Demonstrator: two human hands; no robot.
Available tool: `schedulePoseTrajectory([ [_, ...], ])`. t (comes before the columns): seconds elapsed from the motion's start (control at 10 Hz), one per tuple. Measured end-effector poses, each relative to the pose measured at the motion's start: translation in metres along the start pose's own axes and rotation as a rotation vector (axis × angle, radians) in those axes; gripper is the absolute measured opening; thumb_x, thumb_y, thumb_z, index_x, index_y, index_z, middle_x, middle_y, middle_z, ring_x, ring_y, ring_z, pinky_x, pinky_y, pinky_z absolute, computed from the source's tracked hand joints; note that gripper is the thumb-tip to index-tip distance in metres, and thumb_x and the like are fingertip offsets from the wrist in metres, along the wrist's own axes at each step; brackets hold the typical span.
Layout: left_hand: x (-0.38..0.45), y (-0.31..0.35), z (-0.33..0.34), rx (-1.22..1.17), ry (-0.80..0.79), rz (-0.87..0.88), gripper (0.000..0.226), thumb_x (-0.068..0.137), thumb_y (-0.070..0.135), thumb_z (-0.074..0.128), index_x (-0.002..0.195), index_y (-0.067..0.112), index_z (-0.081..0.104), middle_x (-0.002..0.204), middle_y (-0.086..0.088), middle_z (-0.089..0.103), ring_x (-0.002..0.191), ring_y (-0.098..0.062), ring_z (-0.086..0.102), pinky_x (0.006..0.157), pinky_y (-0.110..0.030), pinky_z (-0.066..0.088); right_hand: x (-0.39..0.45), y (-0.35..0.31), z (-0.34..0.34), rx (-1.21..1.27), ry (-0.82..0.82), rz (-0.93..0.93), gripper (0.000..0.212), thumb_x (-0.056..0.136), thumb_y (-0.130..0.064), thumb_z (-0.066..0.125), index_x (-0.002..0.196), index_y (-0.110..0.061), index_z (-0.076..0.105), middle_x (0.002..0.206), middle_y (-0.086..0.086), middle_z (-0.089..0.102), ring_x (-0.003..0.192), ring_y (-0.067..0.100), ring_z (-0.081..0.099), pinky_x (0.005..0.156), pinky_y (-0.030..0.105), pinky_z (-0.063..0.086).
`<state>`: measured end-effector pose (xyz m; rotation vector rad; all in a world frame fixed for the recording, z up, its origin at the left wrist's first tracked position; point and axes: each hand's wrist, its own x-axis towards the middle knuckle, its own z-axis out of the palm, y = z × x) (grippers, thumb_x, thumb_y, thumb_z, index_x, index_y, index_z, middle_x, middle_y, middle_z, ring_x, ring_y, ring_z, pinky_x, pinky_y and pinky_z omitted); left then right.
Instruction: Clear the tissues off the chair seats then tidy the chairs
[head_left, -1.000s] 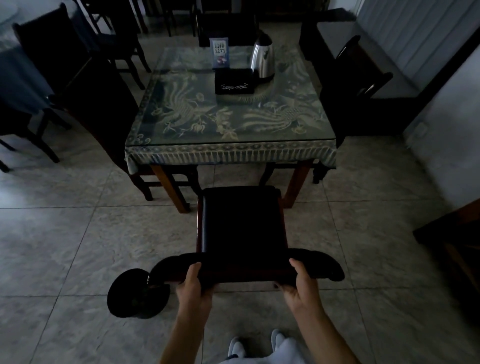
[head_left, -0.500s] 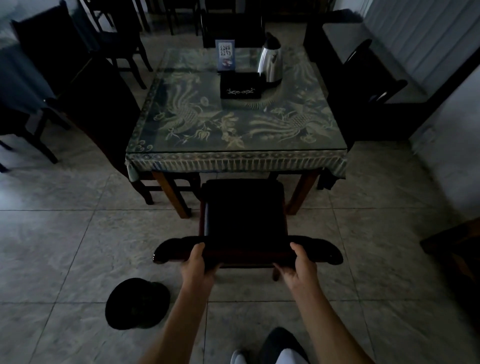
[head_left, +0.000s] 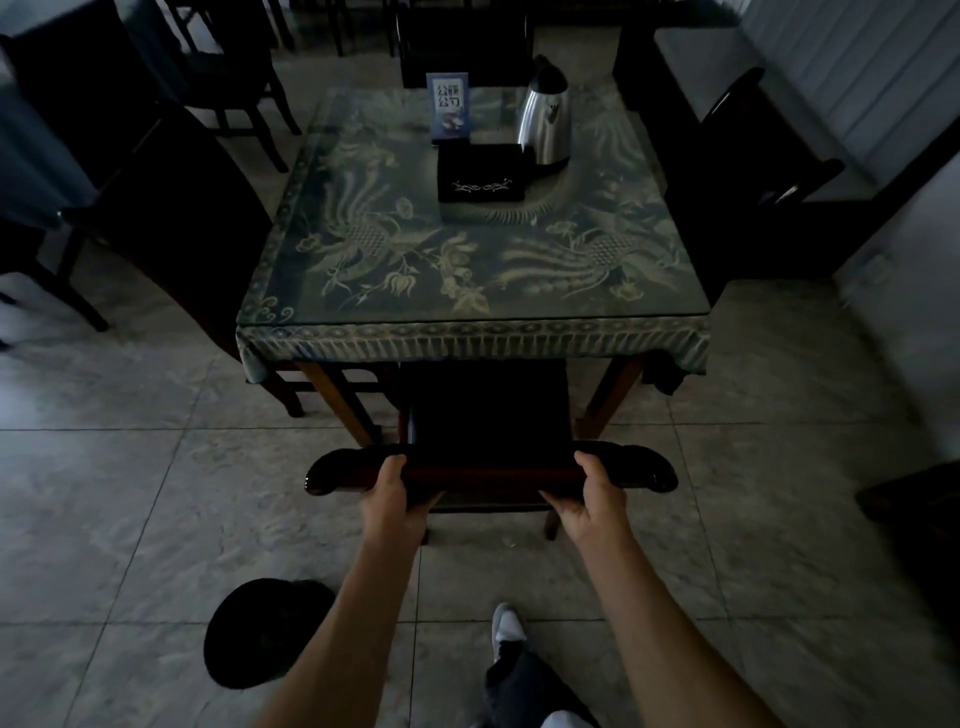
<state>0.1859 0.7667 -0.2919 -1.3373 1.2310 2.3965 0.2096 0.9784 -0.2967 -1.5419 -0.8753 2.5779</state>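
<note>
A dark wooden chair (head_left: 488, 415) stands in front of me, its black seat partly under the near edge of the table (head_left: 472, 338). Both my hands grip its curved top rail (head_left: 491, 470): my left hand (head_left: 389, 499) left of centre, my right hand (head_left: 592, 496) right of centre. The visible part of the seat shows no tissue. Two more dark chairs flank the table, one on the left (head_left: 176, 208) and one on the right (head_left: 737, 176); their seats are too dark to read.
On the patterned tablecloth sit a black tissue box (head_left: 480, 174), a steel kettle (head_left: 545, 117) and a blue sign card (head_left: 449, 106). A round black bin (head_left: 262, 639) stands on the tiled floor at my lower left. More dark chairs fill the far left.
The chair has slid forward, its seat now partly under the table edge. I have stepped closer, and the black bin has fallen behind to my left.
</note>
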Motion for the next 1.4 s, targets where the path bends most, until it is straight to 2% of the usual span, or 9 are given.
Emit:
schedulePoseTrajectory([
  [0.1,0.017,0.010,0.016,0.006,0.033,-0.018,0.038,0.089,0.015,0.064,0.124,0.004,0.050,0.114,-0.020,0.064,0.105,-0.035,0.064,0.076,-0.050,0.058,0.014,-0.009,0.019,0.006,0.004,-0.003,0.044,0.088,-0.010,0.067,0.128,-0.010,0.050,0.121,0.015,0.058,0.099,0.032,0.059,0.079,0.055,0.053],
  [0.3,0.042,0.021,0.039,-0.009,0.072,-0.043,0.039,0.086,0.016,0.068,0.120,0.007,0.051,0.118,-0.019,0.060,0.106,-0.035,0.061,0.075,-0.052,0.058,0.034,-0.022,0.044,-0.018,0.013,0.033,0.031,0.087,-0.010,0.068,0.116,-0.011,0.055,0.119,0.016,0.059,0.106,0.033,0.059,0.088,0.058,0.051],
  [0.4,0.042,0.022,0.040,0.003,0.068,-0.033,0.035,0.088,0.016,0.066,0.119,0.008,0.051,0.116,-0.018,0.061,0.106,-0.034,0.061,0.066,-0.047,0.057,0.033,-0.023,0.048,-0.013,0.027,0.025,0.036,0.088,-0.010,0.067,0.121,-0.011,0.054,0.116,0.014,0.059,0.107,0.033,0.058,0.072,0.052,0.054],
  [0.7,0.044,0.024,0.038,0.012,0.059,-0.057,0.040,0.088,0.020,0.066,0.123,0.008,0.050,0.120,-0.019,0.062,0.106,-0.034,0.063,0.070,-0.047,0.057,0.029,-0.022,0.049,-0.025,0.008,0.024,0.032,0.090,-0.015,0.067,0.120,-0.012,0.055,0.113,0.014,0.061,0.103,0.032,0.060,0.084,0.055,0.053],
  [0.8,0.044,0.024,0.038,0.010,0.070,-0.049,0.043,0.088,0.019,0.067,0.126,0.009,0.049,0.119,-0.018,0.062,0.105,-0.034,0.063,0.071,-0.048,0.058,0.027,-0.023,0.048,-0.022,-0.007,0.022,0.032,0.090,-0.017,0.067,0.120,-0.013,0.056,0.115,0.014,0.062,0.100,0.032,0.061,0.082,0.054,0.054],
  [1.1,0.043,0.025,0.034,0.031,-0.015,-0.039,0.039,0.087,0.023,0.071,0.121,0.010,0.055,0.118,-0.017,0.065,0.106,-0.034,0.064,0.082,-0.052,0.056,0.020,-0.025,0.039,-0.050,-0.085,0.015,0.047,0.086,-0.035,0.071,0.127,-0.015,0.057,0.122,0.015,0.061,0.112,0.038,0.058,0.085,0.057,0.053],
  [1.2,0.036,0.032,0.029,0.049,-0.085,-0.052,0.039,0.085,0.032,0.072,0.116,0.011,0.059,0.117,-0.016,0.066,0.107,-0.034,0.063,0.086,-0.052,0.054,0.013,-0.022,0.034,-0.224,-0.087,0.039,0.040,0.086,-0.038,0.071,0.117,-0.015,0.061,0.111,0.014,0.067,0.101,0.035,0.064,0.082,0.051,0.056],
  [1.3,0.029,0.031,0.027,0.102,-0.182,-0.109,0.043,0.089,0.040,0.066,0.120,0.011,0.059,0.117,-0.017,0.067,0.109,-0.035,0.063,0.083,-0.047,0.056,0.001,-0.014,0.032,-0.495,-0.133,0.061,0.028,0.086,-0.031,0.073,0.090,-0.004,0.063,0.074,0.014,0.068,0.062,0.024,0.065,0.057,0.033,0.052],
  [1.4,0.002,0.029,0.027,0.268,-0.126,-0.170,0.028,0.096,0.032,0.059,0.105,0.005,0.063,0.100,-0.021,0.071,0.089,-0.031,0.069,0.069,-0.036,0.057,-0.014,-0.011,0.034,-0.705,-0.200,-0.021,0.025,0.090,-0.020,0.068,0.072,-0.006,0.058,0.052,0.005,0.057,0.045,0.016,0.054,0.045,0.023,0.041],
])
